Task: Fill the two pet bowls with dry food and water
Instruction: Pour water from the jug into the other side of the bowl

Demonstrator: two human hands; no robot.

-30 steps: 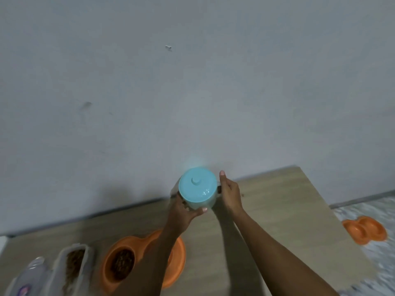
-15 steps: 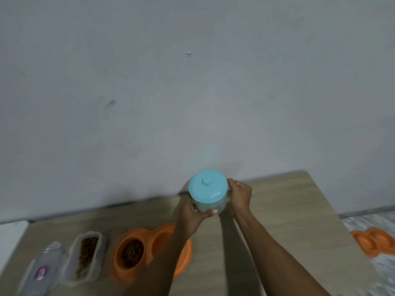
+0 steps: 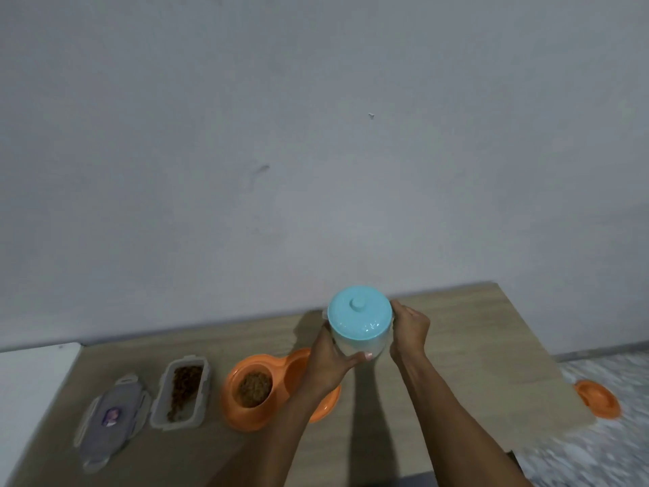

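1. Biggest change over the last second: the right hand [image 3: 409, 332] had its fingers straight against the water jug [image 3: 358, 344], and now they're curled in tight at the jug's right side. I think it's gripping a handle there, but the handle is hidden, so that's a guess.
2. The left hand [image 3: 328, 363] hasn't really changed. It's wrapped round the jug's clear body, thumb across the front, just under the teal lid [image 3: 359, 316], which is on.
3. The jug is toward the back of the table [image 3: 456, 346], just behind the orange double bowl [image 3: 231, 411]. I can't tell if its base is off the wood, since the left hand covers it.
4. The food half looks done. The bowl's left cup holds kibble [image 3: 254, 384], and the right cup looks dry, though it's partly behind the left wrist.
5. My read: the two-handed hold is settled, so water is next. The lid probably has to come off first.
6. The open food tub [image 3: 207, 374] and its tub lid [image 3: 112, 416] lie left of the bowl. Another orange floor bowl [image 3: 597, 402] sits past the table's right edge, and it looks empty.
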